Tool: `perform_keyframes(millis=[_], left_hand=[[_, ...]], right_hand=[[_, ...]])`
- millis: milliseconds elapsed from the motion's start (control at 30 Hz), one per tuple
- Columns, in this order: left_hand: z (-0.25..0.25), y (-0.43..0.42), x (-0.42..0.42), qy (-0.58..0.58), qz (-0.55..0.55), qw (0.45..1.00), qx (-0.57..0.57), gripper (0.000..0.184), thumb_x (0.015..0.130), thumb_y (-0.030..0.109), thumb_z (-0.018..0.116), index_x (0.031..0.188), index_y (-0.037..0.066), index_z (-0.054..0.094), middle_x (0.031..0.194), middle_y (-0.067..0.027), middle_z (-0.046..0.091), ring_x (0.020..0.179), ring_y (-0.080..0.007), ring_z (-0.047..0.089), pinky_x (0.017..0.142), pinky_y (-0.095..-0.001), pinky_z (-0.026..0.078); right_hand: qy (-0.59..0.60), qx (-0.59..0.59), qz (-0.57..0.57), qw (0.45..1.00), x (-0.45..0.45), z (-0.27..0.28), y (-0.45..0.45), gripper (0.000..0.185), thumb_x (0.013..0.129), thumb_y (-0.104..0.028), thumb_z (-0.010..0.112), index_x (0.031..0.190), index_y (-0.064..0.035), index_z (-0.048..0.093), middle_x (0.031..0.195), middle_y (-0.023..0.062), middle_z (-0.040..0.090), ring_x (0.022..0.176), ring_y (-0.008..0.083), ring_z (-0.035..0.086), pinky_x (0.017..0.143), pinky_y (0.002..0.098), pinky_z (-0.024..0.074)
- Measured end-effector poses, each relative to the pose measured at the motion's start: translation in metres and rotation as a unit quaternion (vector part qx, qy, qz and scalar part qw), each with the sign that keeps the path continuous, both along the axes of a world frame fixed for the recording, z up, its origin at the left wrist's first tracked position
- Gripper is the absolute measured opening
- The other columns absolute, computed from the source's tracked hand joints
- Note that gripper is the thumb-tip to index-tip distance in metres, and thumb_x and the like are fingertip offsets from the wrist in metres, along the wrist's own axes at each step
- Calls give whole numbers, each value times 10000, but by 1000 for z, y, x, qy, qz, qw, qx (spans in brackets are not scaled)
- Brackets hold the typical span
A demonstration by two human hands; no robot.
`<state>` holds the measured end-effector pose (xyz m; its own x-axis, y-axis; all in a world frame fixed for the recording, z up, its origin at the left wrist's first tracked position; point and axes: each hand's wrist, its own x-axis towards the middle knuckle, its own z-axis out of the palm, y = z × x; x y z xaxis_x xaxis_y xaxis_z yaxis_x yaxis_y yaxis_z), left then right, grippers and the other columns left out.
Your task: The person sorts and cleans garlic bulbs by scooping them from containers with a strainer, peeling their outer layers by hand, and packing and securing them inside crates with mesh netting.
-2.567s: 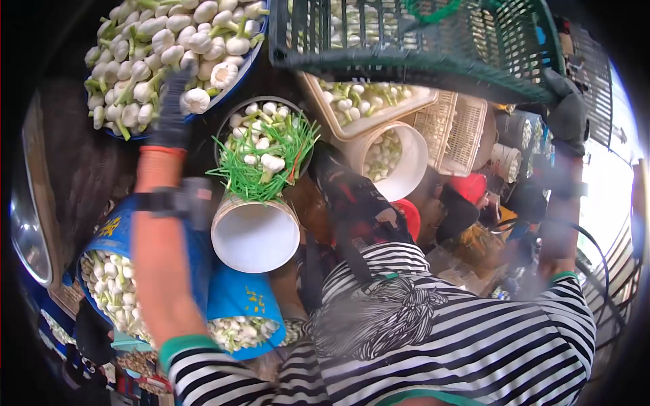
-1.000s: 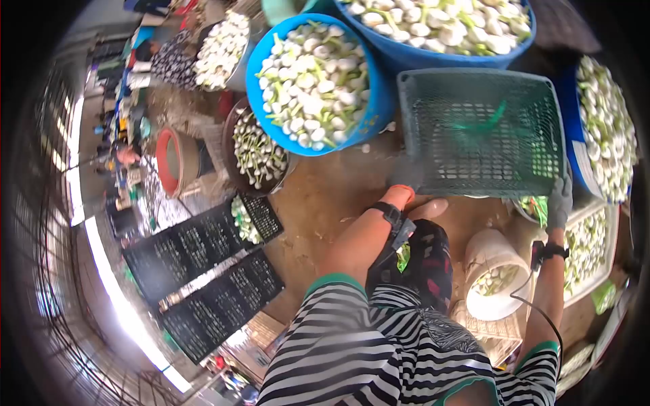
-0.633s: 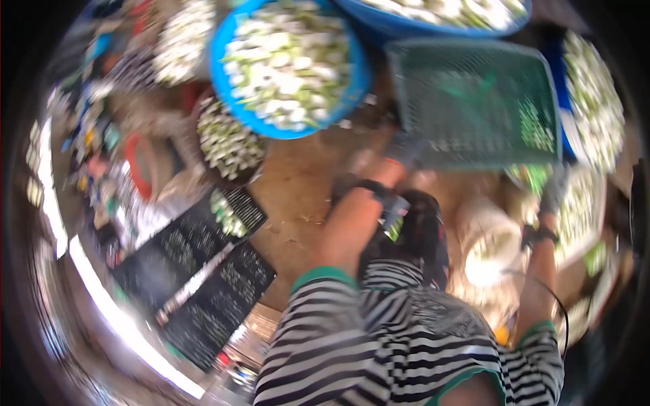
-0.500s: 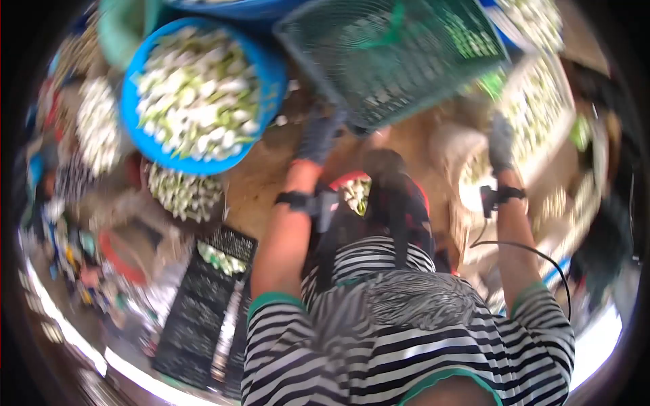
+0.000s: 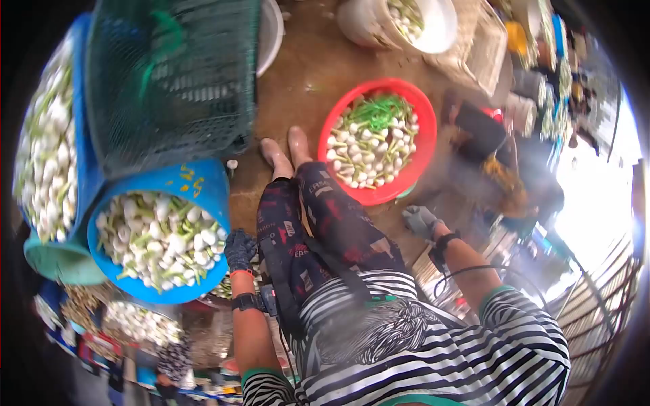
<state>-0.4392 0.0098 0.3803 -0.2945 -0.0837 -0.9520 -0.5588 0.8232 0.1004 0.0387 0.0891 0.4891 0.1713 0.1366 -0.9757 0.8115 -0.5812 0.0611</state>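
Observation:
My left hand (image 5: 240,252), in a dark grey glove, is right beside the rim of a blue tub (image 5: 220,281). The tub is full of white bulbs with green stems (image 5: 162,237), like young garlic or onions. Its fingers look loosely extended; whether they touch the rim, I cannot tell. On the other side, my right hand (image 5: 421,222), in a light grey glove, hangs open with nothing visible in it. It is just below a red basin (image 5: 425,155) holding more bulbs and a bundle of green netting (image 5: 379,111).
A dark green crate (image 5: 172,88) is at the upper left, by another blue tub (image 5: 87,135) of bulbs. A white bucket (image 5: 365,24) and a pale basket (image 5: 481,51) stand ahead. One loose bulb (image 5: 232,164) is on the brown floor. A person (image 5: 501,155) is at the right.
My view has swung round: the crate and blue tubs have shifted left, and the red basin is now in full view. My left hand is away from the crate; my right hand is away from the pale container.

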Motion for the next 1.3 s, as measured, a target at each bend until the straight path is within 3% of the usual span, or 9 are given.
perform_keyframes(millis=[133,267,433,633,667,800,933,1067,1300], left_hand=[[7,62,4,-79,-107,987,90,218,827,221,588,1021,131,551,867,-70,595,734,-200,599,652,-340,485],[-35,72,3,171,-691,619,332,80,749,174,592,769,98,609,749,-106,584,707,-241,582,633,-363,470],[1,100,26,245,-808,469,259,187,747,207,539,740,62,656,709,-171,611,713,-331,607,648,-451,472],[9,46,-9,123,-450,860,204,314,830,300,494,926,22,603,886,-208,623,803,-353,614,698,-447,469],[6,27,-18,119,-426,874,203,358,848,331,487,977,13,591,925,-216,624,819,-349,617,708,-440,471],[25,-45,-37,149,-333,921,140,523,837,373,530,1174,-26,515,926,-151,652,830,-236,633,721,-346,489],[14,-165,-42,320,-513,774,189,559,805,325,589,1226,-24,476,916,-147,655,772,-241,629,681,-328,503],[93,-239,20,115,36,988,93,353,778,304,585,998,30,616,810,-162,644,729,-256,617,653,-402,506],[123,-380,159,48,166,985,-2,245,855,347,559,790,111,570,583,-45,527,479,-178,518,427,-334,422]], right_hand=[[-9,116,-415,902,-24,-24,-24,169,855,-181,477,875,-25,539,763,136,580,696,278,556,633,363,441],[110,348,267,892,-3,-30,-73,155,730,-164,559,857,-85,516,785,96,529,751,293,540,616,391,436],[94,190,-17,977,2,14,-76,128,771,-153,496,697,-63,549,738,166,595,713,340,569,621,412,448],[85,213,-236,944,6,19,-33,190,836,-165,458,717,-43,542,654,59,543,609,165,528,571,312,430],[165,394,167,889,35,-10,-40,222,860,-199,456,739,-36,545,643,10,508,575,106,480,535,274,401],[187,214,-338,897,21,9,3,161,854,-183,483,772,-62,552,631,-23,489,538,85,453,485,234,363],[219,182,-287,915,42,1,13,124,862,-181,494,775,-103,535,641,-37,472,538,77,448,459,225,348],[213,132,-208,945,43,7,20,101,872,-197,493,801,-134,524,686,-42,483,568,95,479,464,240,355],[252,79,-97,960,33,0,44,87,866,-168,475,867,-131,554,671,-45,461,558,106,471,467,267,347]])
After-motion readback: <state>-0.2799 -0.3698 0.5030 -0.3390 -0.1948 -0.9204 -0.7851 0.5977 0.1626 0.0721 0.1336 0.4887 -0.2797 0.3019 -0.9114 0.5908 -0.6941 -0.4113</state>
